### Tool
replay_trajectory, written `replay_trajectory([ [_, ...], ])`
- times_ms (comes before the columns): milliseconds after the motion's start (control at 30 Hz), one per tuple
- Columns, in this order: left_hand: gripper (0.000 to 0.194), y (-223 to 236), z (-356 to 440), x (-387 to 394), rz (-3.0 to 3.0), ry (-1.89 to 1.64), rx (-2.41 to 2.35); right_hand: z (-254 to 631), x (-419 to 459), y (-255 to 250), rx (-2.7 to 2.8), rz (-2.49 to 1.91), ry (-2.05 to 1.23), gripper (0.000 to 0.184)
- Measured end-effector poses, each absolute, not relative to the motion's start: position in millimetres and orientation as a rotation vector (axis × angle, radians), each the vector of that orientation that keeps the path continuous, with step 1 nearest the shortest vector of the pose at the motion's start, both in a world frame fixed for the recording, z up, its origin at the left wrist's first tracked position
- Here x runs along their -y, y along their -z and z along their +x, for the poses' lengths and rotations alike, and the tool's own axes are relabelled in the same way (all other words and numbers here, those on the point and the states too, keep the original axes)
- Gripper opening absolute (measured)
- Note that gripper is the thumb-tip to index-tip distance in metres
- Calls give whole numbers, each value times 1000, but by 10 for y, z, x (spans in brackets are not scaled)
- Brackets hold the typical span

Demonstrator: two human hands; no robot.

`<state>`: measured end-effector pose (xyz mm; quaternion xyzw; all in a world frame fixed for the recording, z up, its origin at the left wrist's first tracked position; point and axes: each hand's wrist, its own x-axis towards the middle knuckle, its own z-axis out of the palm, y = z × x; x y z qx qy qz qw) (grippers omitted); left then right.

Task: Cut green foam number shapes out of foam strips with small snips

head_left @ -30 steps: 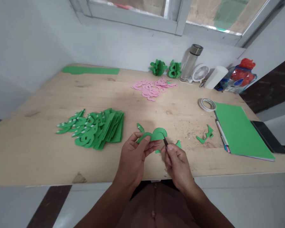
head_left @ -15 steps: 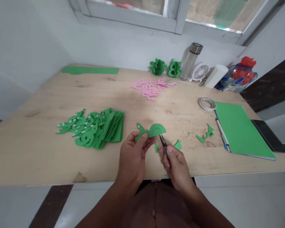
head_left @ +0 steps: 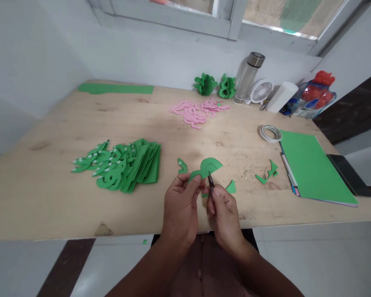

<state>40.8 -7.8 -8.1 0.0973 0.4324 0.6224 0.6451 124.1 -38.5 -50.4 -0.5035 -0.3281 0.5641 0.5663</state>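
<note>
My left hand point(head_left: 181, 202) pinches a curved green paper cutout point(head_left: 214, 165) between thumb and fingers. A rounded end with a drawn inner arc sticks out to the right. My right hand point(head_left: 224, 214) is closed around small dark scissors point(head_left: 210, 180), their tips at the lower edge of that rounded end. The scissors' handles are mostly hidden in my fingers. Just beyond my left hand lies a small curled green piece point(head_left: 182, 166) with a white patch. A green offcut point(head_left: 231, 187) rests beside my right hand, with another partly hidden behind the hands.
Left stands a pile of green cutouts and folded pieces point(head_left: 122, 165). Pink cutouts point(head_left: 193, 112) lie behind. Along the wall are two green paper shapes point(head_left: 205, 84), a bottle point(head_left: 249, 78) and a fan point(head_left: 261, 90). To the right are tape rolls point(head_left: 270, 133), scraps point(head_left: 268, 173) and green sheets point(head_left: 318, 169).
Both hands have shifted slightly; my left hand and the cutout moved right and the cutout turned a little. The scissors' tips now meet its edge. The curled piece shows more fully.
</note>
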Motion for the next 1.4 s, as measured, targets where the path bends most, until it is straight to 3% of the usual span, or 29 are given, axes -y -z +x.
replay_trajectory([
  [1400, 22, -52, 424, 118, 382, -1397, -1113, 1278, 402, 402, 800, -1240, -1319, 48],
])
